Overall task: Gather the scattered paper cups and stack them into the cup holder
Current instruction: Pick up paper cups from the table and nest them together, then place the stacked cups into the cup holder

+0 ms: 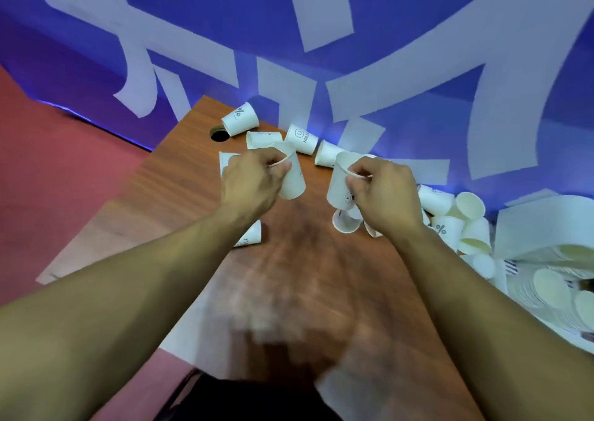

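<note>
A paper cup [292, 181] is pinched at the rim by the left hand [250, 182], another cup [339, 185] by the right hand [384, 195], probably so they can be nested. Loose cups [241, 120] are scattered on the table [180, 176]; what looks like the cup holder [543, 224] is parked far right.

— What is everything resting on?
— A brown wood-grain surface [289, 276], with a round hole [219, 133] near its far left corner.
— And what lies on it?
— White paper cups, mostly on their sides. A percent-sign cup [240, 119] lies just beside the hole, then a plain cup [263, 139] and a HELLO cup [301, 139] follow along the far edge.
— And to the right?
— A heap of cups [450, 208] crowds that edge, next to a white box [543, 224].
</note>
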Demonstrator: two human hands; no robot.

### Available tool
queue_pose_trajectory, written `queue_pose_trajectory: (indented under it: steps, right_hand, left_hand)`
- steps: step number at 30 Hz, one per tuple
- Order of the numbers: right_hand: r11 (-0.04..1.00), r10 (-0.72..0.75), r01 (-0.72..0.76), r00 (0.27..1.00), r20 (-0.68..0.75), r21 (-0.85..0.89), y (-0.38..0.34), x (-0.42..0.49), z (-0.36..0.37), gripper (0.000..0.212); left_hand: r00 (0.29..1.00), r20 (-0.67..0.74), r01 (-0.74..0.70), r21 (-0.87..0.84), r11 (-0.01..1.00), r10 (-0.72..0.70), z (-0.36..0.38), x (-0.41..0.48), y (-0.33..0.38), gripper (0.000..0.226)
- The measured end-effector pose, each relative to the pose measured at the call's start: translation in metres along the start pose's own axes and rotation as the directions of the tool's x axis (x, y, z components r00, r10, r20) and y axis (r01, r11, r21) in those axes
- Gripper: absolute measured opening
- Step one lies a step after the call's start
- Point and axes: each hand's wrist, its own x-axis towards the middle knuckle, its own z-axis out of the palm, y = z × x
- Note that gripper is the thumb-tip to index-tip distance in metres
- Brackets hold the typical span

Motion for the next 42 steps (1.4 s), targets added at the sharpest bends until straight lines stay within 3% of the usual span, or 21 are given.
queue_pose_trajectory:
  steps: [9,19,27,42]
  right_hand:
    - [0.999,0.037,-0.041,0.977,-0.211,-0.016,0.129,-0.082,-0.104,0.013]
    - [0.980,0.177,-0.200,0.897,-0.405,-0.016,0.283,-0.167,-0.175,0.011]
    - [0.933,0.328,-0.360,0.818,-0.472,0.025,0.353,-0.198,-0.186,0.009]
    - [0.883,0.456,-0.460,0.798,-0.393,0.093,0.418,-0.208,-0.156,0.008]
  left_hand:
    - [0.940,0.069,-0.336,0.047,0.941,0.333,0.091,-0.067,0.158,0.018]
    - [0.814,0.168,-0.567,0.024,0.824,0.555,0.210,-0.137,0.280,0.023]
    - [0.741,0.203,-0.662,0.053,0.748,0.641,0.271,-0.156,0.321,0.022]
    - [0.682,0.311,-0.704,0.035,0.709,0.662,0.336,-0.160,0.324,0.018]
